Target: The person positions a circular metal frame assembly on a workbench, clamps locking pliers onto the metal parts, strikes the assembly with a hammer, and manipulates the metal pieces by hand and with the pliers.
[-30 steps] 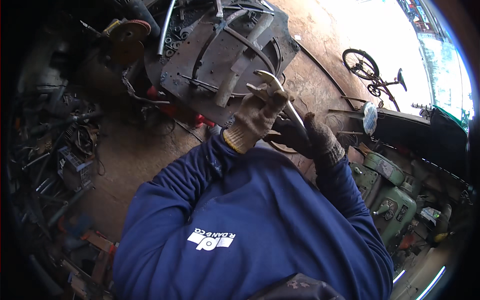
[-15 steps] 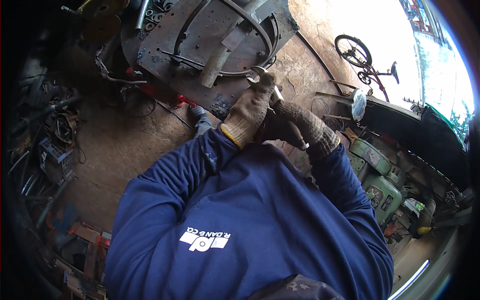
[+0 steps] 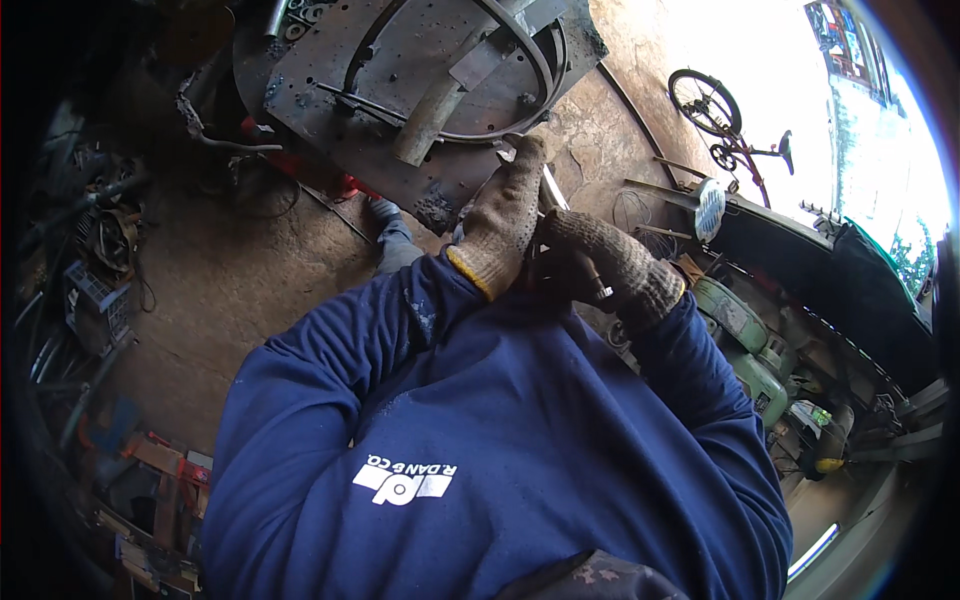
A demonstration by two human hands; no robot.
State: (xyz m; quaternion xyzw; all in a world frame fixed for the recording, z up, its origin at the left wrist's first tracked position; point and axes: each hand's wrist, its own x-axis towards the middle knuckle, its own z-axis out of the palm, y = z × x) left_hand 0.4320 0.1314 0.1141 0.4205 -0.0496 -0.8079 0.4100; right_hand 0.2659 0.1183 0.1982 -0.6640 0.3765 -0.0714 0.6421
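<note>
Both hands wear brown knitted work gloves and meet in front of my chest, just short of the steel worktop (image 3: pixel 310 120). My left hand (image 3: pixel 503 215) is closed around the upper end of a metal tool, whose bright straight shank (image 3: pixel 552 188) shows between the gloves. My right hand (image 3: pixel 615 252) lies lower and farther right, fingers curled round a dark part of what looks like the same tool. A brownish rod with a shiny tip (image 3: pixel 602 291) sticks out beneath the right hand. The gloves hide most of the tool, so its exact kind cannot be made out.
A metal ring frame (image 3: pixel 535 50) and a thick pipe (image 3: pixel 430 125) lie on the worktop. A bicycle (image 3: pixel 730 140) stands beyond it at right. Green machinery (image 3: pixel 735 315) is at my right, a louvred grey unit (image 3: pixel 95 310) at far left. Someone's trousered leg (image 3: pixel 395 240) shows below the worktop.
The view has shifted slightly. My left hand has turned a little and covers more of the tool's jaw-like upper end. My right hand keeps nearly the same place and grip.
</note>
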